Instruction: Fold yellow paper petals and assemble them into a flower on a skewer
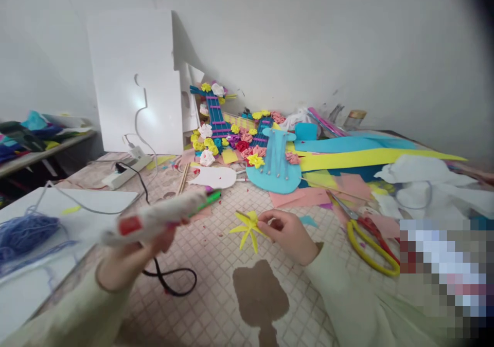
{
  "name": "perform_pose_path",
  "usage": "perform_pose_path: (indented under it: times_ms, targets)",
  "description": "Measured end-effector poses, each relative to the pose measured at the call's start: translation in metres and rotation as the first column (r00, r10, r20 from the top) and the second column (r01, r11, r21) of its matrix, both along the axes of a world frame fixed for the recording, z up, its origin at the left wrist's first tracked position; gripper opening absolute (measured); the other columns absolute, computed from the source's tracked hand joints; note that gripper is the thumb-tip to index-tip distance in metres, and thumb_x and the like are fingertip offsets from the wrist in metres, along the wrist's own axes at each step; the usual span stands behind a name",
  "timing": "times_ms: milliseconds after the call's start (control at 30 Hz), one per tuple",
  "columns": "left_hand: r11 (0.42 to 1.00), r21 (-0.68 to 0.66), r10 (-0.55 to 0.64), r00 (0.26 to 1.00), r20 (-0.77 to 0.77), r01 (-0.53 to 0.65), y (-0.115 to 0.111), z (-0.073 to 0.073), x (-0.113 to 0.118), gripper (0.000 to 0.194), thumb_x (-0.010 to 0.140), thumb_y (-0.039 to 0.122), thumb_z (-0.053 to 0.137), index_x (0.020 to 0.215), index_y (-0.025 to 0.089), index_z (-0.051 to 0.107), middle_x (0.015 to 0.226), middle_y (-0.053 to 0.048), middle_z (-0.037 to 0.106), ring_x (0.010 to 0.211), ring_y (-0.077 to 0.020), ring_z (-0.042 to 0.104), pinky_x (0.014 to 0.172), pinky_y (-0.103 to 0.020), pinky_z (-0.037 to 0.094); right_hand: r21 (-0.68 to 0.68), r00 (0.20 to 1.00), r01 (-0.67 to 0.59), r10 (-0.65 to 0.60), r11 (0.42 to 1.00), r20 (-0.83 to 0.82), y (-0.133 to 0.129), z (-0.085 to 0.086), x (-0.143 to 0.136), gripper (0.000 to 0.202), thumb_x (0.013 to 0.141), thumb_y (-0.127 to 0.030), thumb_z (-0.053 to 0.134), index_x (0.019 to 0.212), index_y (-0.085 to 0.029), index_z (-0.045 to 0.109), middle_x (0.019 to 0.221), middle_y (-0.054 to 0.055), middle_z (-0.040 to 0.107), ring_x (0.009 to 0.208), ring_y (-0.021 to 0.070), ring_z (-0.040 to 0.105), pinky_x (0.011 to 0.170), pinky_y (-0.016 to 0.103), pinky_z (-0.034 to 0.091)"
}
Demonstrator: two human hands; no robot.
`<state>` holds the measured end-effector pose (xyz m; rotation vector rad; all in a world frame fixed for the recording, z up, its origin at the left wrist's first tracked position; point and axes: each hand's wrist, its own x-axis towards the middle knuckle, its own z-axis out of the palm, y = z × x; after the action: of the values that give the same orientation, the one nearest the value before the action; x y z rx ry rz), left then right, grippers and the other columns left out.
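Note:
My left hand (135,259) is wrapped round a white glue gun (162,216) with a red patch and a green nozzle, blurred and pointing right. My right hand (289,234) pinches the right side of a yellow star-shaped paper piece (249,230) above the middle of the table. A gap separates the green nozzle from the yellow piece. Behind them lies a light-blue harp-like cutout (275,169) with strings, a yellow flower at its left edge.
Yellow-and-red scissors (372,249) lie at the right. A power strip (127,171), black cable (170,280) and blue yarn (29,234) are at the left. Paper flowers (208,144) and coloured strips (378,158) fill the back.

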<state>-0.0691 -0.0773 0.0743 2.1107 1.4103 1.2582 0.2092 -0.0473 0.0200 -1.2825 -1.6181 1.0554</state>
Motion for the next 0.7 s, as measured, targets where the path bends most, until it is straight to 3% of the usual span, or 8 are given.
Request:
perform_pose_path:
  times_ms: [33, 167, 333, 700]
  targets:
    - [0.988, -0.099, -0.123, 0.989, -0.075, 0.116, -0.006, -0.008, 0.010, 0.014, 0.073, 0.030, 0.051, 0.078, 0.019, 0.058, 0.062, -0.003, 0.061, 0.047, -0.0125, 0.053, 0.041, -0.023, 0.043, -0.022, 1.000, 0.002, -0.002, 1.000, -0.025, 0.000, 0.001, 0.000, 0.016, 0.068, -0.031, 0.056, 0.073, -0.015, 0.059, 0.067, 0.001, 0.059, 0.044, 0.0066, 0.045, 0.041, 0.020, 0.038]
    - [0.937, -0.236, -0.310, 0.924, -0.224, 0.257, -0.019, -0.024, 0.045, 0.005, 0.075, 0.024, 0.049, 0.077, 0.020, 0.052, 0.068, -0.002, 0.058, 0.058, -0.0131, 0.054, 0.053, -0.023, 0.044, -0.080, 0.995, -0.018, 0.010, 0.997, -0.099, 0.000, 0.004, 0.001, 0.018, 0.068, -0.032, 0.056, 0.073, -0.015, 0.058, 0.065, 0.001, 0.057, 0.043, 0.0059, 0.044, 0.039, 0.019, 0.038]
    - [0.958, -0.203, -0.255, 0.930, -0.264, 0.205, -0.021, -0.026, 0.056, 0.009, 0.079, 0.023, 0.044, 0.085, 0.019, 0.049, 0.078, -0.004, 0.057, 0.069, -0.0143, 0.054, 0.062, -0.023, 0.043, -0.083, 0.994, -0.023, 0.014, 0.996, -0.106, -0.002, 0.007, 0.002, 0.019, 0.068, -0.032, 0.057, 0.073, -0.014, 0.059, 0.068, 0.001, 0.057, 0.044, 0.0055, 0.044, 0.040, 0.019, 0.038]
    - [0.957, -0.200, -0.267, 0.903, -0.335, 0.209, -0.020, -0.030, 0.054, 0.010, 0.080, 0.027, 0.044, 0.083, 0.019, 0.048, 0.073, -0.002, 0.056, 0.063, -0.0126, 0.054, 0.057, -0.021, 0.042, -0.090, 0.995, -0.012, 0.002, 0.996, -0.104, -0.003, 0.007, 0.000, 0.018, 0.068, -0.030, 0.058, 0.074, -0.014, 0.059, 0.070, 0.002, 0.059, 0.044, 0.0052, 0.045, 0.039, 0.018, 0.038]
